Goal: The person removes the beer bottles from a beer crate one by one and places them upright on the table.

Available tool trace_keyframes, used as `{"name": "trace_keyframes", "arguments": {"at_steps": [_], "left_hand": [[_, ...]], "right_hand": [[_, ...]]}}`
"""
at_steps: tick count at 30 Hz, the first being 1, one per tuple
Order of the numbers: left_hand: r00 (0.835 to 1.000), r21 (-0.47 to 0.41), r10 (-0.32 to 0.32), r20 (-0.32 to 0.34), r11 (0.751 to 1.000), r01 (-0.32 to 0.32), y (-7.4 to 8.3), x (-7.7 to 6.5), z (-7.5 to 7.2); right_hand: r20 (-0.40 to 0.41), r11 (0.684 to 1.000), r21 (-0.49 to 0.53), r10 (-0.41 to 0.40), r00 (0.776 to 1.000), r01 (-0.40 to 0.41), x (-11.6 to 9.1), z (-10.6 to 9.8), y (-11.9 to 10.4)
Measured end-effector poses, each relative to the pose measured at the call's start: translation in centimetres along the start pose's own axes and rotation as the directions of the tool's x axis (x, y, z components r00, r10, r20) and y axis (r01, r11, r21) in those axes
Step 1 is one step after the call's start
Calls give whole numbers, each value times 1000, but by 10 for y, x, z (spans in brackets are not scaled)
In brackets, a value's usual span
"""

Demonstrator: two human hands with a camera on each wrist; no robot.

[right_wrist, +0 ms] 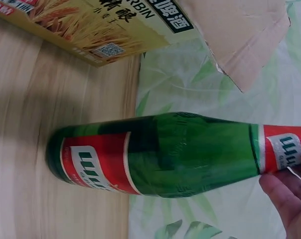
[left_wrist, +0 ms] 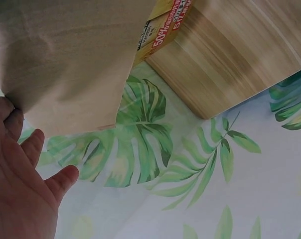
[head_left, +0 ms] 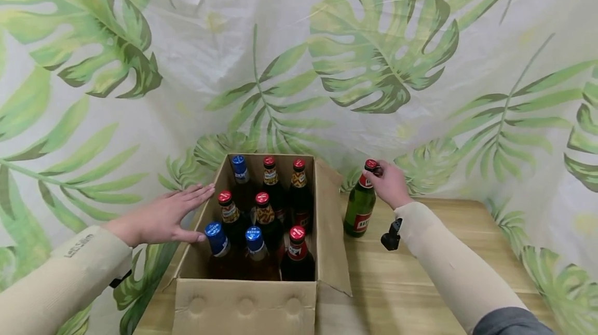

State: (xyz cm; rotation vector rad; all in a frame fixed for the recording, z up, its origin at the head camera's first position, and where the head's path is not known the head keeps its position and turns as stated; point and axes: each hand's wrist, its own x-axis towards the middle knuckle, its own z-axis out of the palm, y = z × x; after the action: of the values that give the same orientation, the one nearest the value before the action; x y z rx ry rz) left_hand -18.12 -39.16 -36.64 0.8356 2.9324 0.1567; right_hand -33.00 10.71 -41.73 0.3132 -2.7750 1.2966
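Note:
An open cardboard box (head_left: 245, 304) in the head view holds several beer bottles, some with red caps and others with blue caps. My left hand (head_left: 163, 215) lies with fingers extended along the box's left rim. In the left wrist view the fingertips (left_wrist: 13, 119) touch the cardboard flap (left_wrist: 71, 59). To the right of the box, my right hand (head_left: 391, 184) grips a green beer bottle (head_left: 359, 213) by its neck, just under the red cap. The bottle (right_wrist: 155, 154) has red labels and is near upright. Whether its base touches the table cannot be told.
A wooden table (head_left: 420, 257) carries the box, whose right flap (head_left: 333, 231) folds outward beside the green bottle. Leaf-patterned cloth (head_left: 280, 65) hangs behind and around the table. The box's printed side (right_wrist: 125, 30) shows in the right wrist view.

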Motion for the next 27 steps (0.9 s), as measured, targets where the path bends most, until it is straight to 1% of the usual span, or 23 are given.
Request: {"name": "trace_keyframes", "arguments": {"at_steps": [3, 6, 10, 13, 15, 16, 18, 20, 21, 23, 25, 27], "left_hand": [[1000, 6, 4, -17, 1000, -4, -1, 0, -1], [1000, 10, 6, -26, 1000, -6, -1, 1, -1], [1000, -10, -5, -12, 1000, 5, 0, 1, 1], [1000, -20, -8, -11, 1000, 8, 0, 2, 4], [1000, -15, -3, -20, 1000, 3, -1, 2, 5], [1000, -11, 1, -25, 1000, -1, -1, 2, 5], [999, -5, 3, -32, 1000, -3, -1, 2, 5], [999, -1, -1, -33, 1000, 1, 0, 3, 5], [999, 2, -1, -34, 1000, 1, 0, 3, 4], [999, 8, -8, -32, 1000, 8, 1, 3, 4], [999, 10, -12, -30, 1000, 12, 1, 2, 3], [999, 17, -10, -30, 1000, 10, 2, 2, 4]], "right_hand": [[19, 1000, -13, -9, 1000, 9, -3, -3, 1], [13, 1000, -20, -9, 1000, 10, -6, -6, 2], [27, 1000, -28, 8, 1000, -7, -7, -9, 2], [61, 999, -28, 28, 998, -26, -8, -13, -4], [58, 1000, -16, 17, 998, -16, -9, -15, -12], [48, 1000, -8, 4, 999, -4, -10, -16, -17], [10, 999, 18, -47, 999, 46, -14, -17, -32], [-28, 991, 49, -125, 992, 126, -19, -16, -51], [-33, 984, 62, -163, 986, 165, -23, -14, -60], [-2, 969, 96, -231, 973, 230, -31, -9, -79], [62, 950, 139, -290, 955, 279, -40, -3, -94], [132, 936, 165, -334, 933, 311, -49, 5, -103]]}}
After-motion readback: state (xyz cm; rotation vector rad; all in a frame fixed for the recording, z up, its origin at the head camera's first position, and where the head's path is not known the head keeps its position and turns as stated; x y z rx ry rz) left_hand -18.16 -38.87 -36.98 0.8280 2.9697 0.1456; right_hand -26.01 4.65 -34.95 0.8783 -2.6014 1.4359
